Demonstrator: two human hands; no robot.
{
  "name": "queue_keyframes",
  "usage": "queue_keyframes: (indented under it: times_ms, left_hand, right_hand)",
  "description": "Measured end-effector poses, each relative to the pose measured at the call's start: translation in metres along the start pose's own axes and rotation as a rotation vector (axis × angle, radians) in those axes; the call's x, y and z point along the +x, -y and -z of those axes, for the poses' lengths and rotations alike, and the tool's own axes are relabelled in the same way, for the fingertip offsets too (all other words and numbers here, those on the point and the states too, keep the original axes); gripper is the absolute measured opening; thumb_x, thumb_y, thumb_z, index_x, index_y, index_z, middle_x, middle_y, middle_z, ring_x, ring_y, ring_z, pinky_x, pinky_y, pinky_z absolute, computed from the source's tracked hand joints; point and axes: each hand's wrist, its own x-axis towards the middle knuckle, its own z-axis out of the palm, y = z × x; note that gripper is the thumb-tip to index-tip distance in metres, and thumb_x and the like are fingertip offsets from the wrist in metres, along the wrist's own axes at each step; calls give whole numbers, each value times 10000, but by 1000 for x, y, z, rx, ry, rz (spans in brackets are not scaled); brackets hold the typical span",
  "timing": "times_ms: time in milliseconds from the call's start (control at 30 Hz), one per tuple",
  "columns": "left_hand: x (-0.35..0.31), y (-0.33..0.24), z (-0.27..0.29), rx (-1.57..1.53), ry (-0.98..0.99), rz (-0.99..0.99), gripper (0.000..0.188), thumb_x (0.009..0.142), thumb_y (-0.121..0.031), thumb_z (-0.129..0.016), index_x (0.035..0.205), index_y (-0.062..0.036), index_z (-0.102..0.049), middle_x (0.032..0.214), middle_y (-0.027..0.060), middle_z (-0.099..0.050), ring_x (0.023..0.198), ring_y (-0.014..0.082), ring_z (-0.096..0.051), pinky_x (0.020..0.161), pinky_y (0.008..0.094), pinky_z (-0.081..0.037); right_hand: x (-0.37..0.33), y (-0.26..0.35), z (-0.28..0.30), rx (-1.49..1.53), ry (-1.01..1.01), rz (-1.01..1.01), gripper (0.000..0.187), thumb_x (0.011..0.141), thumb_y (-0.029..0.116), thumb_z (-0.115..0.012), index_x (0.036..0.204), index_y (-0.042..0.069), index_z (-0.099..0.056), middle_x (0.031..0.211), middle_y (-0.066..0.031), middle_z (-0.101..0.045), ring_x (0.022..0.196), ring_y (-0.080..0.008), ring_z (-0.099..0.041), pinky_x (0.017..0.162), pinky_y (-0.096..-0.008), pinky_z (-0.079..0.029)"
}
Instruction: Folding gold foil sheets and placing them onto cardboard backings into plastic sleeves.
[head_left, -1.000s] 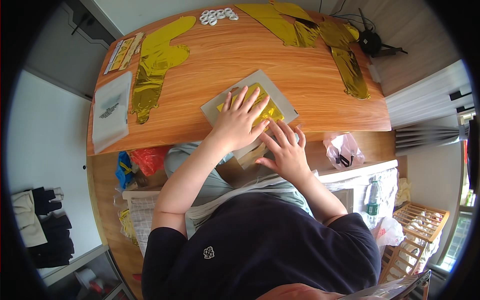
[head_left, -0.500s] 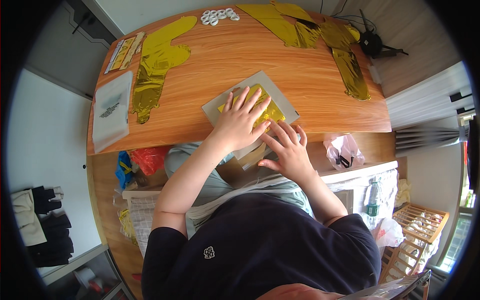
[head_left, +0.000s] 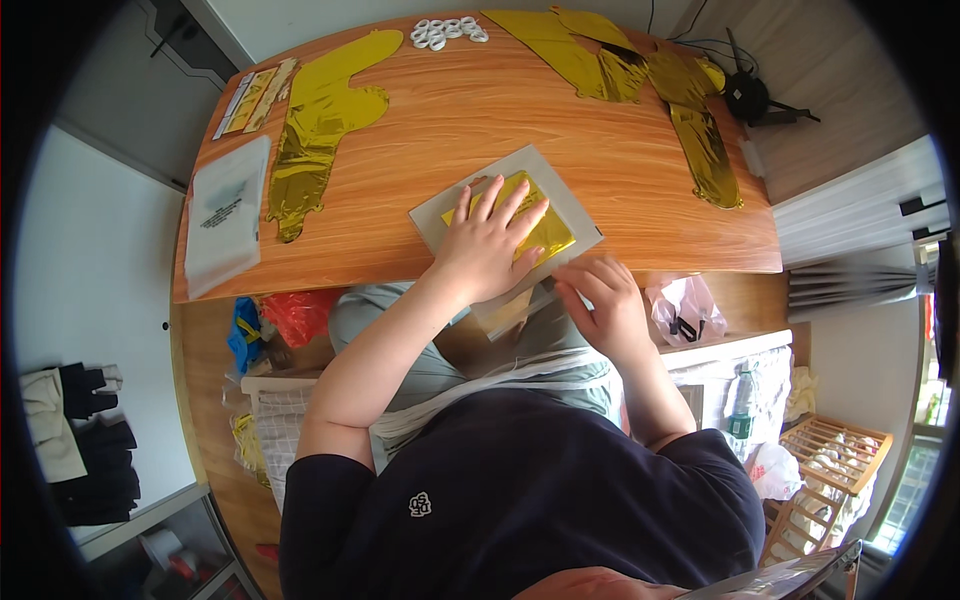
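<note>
A clear plastic bag (head_left: pixel 572 215) with a greyish look lies slanted at the table's front edge, its flap (head_left: pixel 505 314) hanging over my lap. A folded gold foil sheet (head_left: pixel 555 235) shows inside or under the plastic; I cannot tell which. My left hand (head_left: pixel 487 240) lies spread on the foil and the bag, fingers pointing away from me. At the bag's near right edge, my right hand (head_left: pixel 608 300) has its fingers bent together, closed on the plastic near the flap. Its fingertips are partly blurred.
Gold foil balloons lie flat on the table (head_left: pixel 450 110), one at left (head_left: pixel 310 130), others at far right (head_left: pixel 610 75). White rings (head_left: pixel 437 36) sit at the back. A stack of clear bags (head_left: pixel 225 225) and cards (head_left: pixel 250 100) lie left. A black router (head_left: pixel 745 97) stands at back right.
My right hand has moved right and down off the foil to the bag's edge, and its spread fingers have closed. My left hand stays flat.
</note>
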Motion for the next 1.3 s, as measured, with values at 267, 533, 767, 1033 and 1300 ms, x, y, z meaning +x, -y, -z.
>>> queue_keyframes:
  times_ms: [267, 533, 767, 1033, 1300]
  left_hand:
    - [7, 26, 7, -397, 85, 18, 642, 1065, -378, -540, 1611, -136, -305, 1712, 194, -275, 1602, 401, -193, 1293, 589, -110]
    - [-26, 11, 45, -412, -216, 71, 495, 1035, -148, -597, 1503, -32, -482, 1565, 266, -468, 1511, 410, -399, 1238, 582, -305]
    - [-54, 6, 16, -73, -49, 212, 777, 1023, -481, -614, 1581, 9, -388, 1637, 231, -407, 1554, 388, -335, 1251, 611, -251]
    - [-35, 32, 22, -40, 45, 111, 809, 1004, -538, -616, 1578, -10, -400, 1626, 213, -430, 1553, 366, -344, 1263, 588, -244]
    - [-34, 51, 31, -312, 36, 85, 952, 893, -479, -796, 1588, -51, -306, 1623, 222, -431, 1555, 361, -348, 1269, 582, -236]
  right_hand:
    - [17, -14, -32, -101, -94, -11, 247, 946, 131, -720, 1185, 85, -763, 1278, -63, -725, 1202, -276, -673, 1157, -556, -411]
    - [22, -12, -32, -70, -75, -78, 237, 932, 173, -746, 1155, 101, -781, 1218, -34, -738, 1189, -254, -658, 1198, -581, -344]
    - [40, -7, -28, -96, -48, -107, 183, 903, 193, -776, 1053, 91, -793, 1154, -43, -738, 1112, -259, -667, 1191, -576, -358]
    - [107, -8, -56, -172, 71, 103, 514, 984, 307, -686, 1441, 90, -589, 1480, -143, -581, 1404, -347, -524, 1232, -484, -351]
    - [102, -21, -66, -255, 296, 74, 820, 996, 552, -614, 1628, 92, -365, 1695, -142, -345, 1582, -330, -292, 1286, -499, -249]
